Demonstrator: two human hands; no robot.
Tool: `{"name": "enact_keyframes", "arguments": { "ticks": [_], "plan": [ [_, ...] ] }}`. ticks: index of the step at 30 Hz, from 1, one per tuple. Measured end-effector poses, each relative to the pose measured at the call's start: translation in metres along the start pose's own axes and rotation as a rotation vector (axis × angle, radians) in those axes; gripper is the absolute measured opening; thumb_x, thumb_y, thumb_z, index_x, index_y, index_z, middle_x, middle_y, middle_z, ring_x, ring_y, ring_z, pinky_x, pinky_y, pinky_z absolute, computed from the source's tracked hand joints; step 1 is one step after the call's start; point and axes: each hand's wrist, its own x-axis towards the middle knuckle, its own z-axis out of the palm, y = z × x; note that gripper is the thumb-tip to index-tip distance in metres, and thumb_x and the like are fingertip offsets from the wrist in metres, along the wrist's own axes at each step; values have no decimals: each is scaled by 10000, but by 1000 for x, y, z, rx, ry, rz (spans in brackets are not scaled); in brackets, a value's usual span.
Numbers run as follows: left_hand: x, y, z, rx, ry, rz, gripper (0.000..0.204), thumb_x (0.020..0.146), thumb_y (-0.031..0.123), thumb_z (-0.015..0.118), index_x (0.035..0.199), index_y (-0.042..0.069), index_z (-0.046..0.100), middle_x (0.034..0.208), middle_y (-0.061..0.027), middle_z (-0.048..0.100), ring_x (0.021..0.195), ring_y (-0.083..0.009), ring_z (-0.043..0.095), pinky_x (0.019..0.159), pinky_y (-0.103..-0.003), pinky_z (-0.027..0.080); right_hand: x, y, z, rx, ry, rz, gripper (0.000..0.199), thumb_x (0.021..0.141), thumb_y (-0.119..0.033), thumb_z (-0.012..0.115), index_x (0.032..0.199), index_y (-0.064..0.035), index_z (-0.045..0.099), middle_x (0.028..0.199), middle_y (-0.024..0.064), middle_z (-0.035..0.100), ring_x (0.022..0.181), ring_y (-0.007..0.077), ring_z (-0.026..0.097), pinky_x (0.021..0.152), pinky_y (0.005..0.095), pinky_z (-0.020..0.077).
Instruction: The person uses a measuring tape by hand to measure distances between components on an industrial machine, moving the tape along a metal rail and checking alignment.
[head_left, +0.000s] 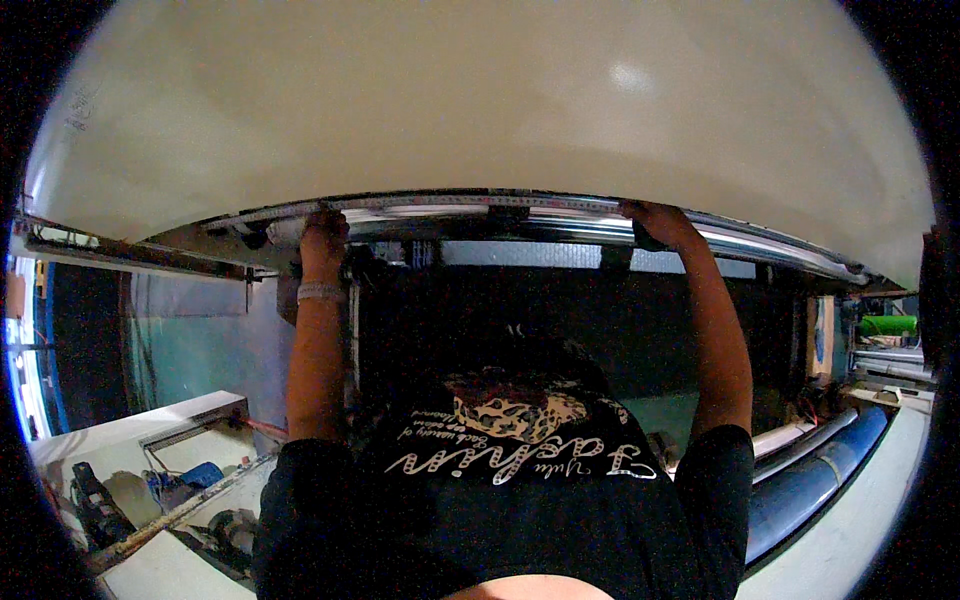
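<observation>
Both arms reach forward to a long shiny metal bar (580,225) that runs across under the edge of a large cream sheet or panel (500,100). My left hand (324,238) is closed round the bar at its left part, with a pale band on the wrist. My right hand (662,224) grips the bar further right, its fingers bent over the top. Its palm side is in dark shadow. A ruler strip (440,202) with fine marks lies along the panel's edge between the hands. The fingertips of both hands are partly hidden.
Blue rollers (825,480) lie in the machine at the lower right. An opened pale housing (140,420) with motor-like parts (195,485) stands at the lower left. A green roll (888,326) shows at the far right. A dark gap lies below the bar.
</observation>
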Motion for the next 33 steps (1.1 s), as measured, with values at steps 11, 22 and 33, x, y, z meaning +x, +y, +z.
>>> {"name": "enact_keyframes", "arguments": {
  "ticks": [11, 22, 33],
  "plan": [
    [-66, 54, 215, -1000, -485, -1045, 355, 822, 351, 471, 1028, 63, 489, 921, -110, 552, 841, -305, 543, 742, -440, 466, -2, -1, -2, -14, 47, -21, 359, 794, -311, 552, 1020, -32, 544, 1002, 149, 570, 944, 269, 523, 823, 364, 396],
    [-52, 70, 279, -1570, -359, -1065, 477, 810, 502, 331, 928, 89, 539, 795, -122, 565, 671, -290, 548, 554, -392, 493, 2, 6, 0, -147, 57, -72, 349, 789, -286, 559, 1038, -42, 547, 1026, 147, 562, 949, 301, 513, 827, 388, 402],
    [-43, 64, 258, -1645, -323, -1146, 455, 749, 552, 408, 847, 149, 595, 714, -80, 594, 591, -275, 571, 472, -415, 473, -4, -16, -8, -149, 32, 91, 399, 736, -346, 604, 999, -48, 564, 986, 162, 567, 941, 295, 520, 835, 397, 392]
  ]
}}
